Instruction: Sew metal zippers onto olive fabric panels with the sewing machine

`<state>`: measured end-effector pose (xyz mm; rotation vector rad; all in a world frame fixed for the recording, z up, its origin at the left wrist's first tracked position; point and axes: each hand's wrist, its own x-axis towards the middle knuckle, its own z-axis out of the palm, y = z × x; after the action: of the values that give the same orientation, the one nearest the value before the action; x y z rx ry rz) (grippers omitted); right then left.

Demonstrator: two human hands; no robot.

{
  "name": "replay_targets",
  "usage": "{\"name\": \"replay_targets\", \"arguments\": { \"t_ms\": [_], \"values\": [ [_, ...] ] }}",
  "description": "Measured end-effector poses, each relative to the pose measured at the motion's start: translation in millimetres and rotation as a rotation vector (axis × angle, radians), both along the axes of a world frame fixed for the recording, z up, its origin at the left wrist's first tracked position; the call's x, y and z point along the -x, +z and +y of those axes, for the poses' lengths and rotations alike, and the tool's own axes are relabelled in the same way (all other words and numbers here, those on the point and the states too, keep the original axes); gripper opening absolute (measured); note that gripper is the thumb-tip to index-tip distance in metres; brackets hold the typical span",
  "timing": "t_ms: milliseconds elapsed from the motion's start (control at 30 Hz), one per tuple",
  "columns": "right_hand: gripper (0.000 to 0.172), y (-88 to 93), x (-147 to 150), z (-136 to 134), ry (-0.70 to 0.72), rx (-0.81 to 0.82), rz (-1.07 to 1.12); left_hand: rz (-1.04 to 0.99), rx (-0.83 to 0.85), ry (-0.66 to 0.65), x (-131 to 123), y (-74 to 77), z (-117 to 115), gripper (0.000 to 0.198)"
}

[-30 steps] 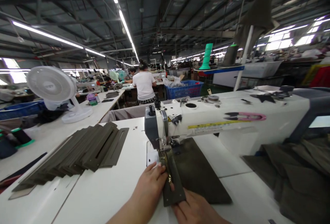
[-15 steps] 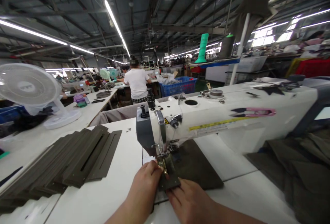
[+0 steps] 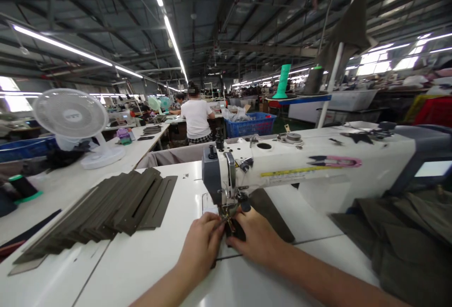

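1. The olive fabric piece is sitting right at the presser foot of the sewing machine, between both hands, mostly hidden by fingers.
2. The left hand is curling in on the near-left side of the foot, fingers bent and fingertips reaching the fabric edge. It is not spread open; cannot tell if it is actually gripping.
3. The right hand is pressing down on the fabric from the right of the foot, fingers half bent and close to the left hand's fingertips. Cannot tell if it is pinching or only pressing.
4. A larger olive panel is lying just past the right hand, partly under the machine arm.
5. A stack of slotted olive strips is fanning out on the worktop, left of the left hand, well apart from it.
6. Pink-handled thread snips are lying on the machine's top, far beyond the right hand.
7. A heap of olive cloth is sitting well right of the right hand.
8. Further out past the left hand, a white fan is standing on a neighbouring table, and a co-worker in a white shirt is facing away beyond the machine, near a blue crate.
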<state>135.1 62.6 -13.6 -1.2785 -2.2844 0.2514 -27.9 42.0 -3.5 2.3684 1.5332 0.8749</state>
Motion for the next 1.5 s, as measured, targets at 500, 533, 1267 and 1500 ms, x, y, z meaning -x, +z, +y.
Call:
{"name": "replay_targets", "arguments": {
  "t_ms": [500,533,1267,1500],
  "values": [
    [0.015,-13.9,-2,36,0.053,0.122,0.225,0.368,-0.464,-0.353,-2,-21.7,-4,0.025],
    [0.014,-14.0,-2,36,0.036,0.131,0.242,0.412,-0.482,-0.351,-4,-21.0,-2,0.025],
    [0.019,-11.5,6,41,-0.449,0.168,0.046,0.4,-0.49,-0.282,-13,-19.3,2,0.029],
    [0.018,-10.6,10,37,-0.5,0.197,0.032,0.427,-0.45,-0.261,-12,-23.4,2,0.023]
  ]
}}
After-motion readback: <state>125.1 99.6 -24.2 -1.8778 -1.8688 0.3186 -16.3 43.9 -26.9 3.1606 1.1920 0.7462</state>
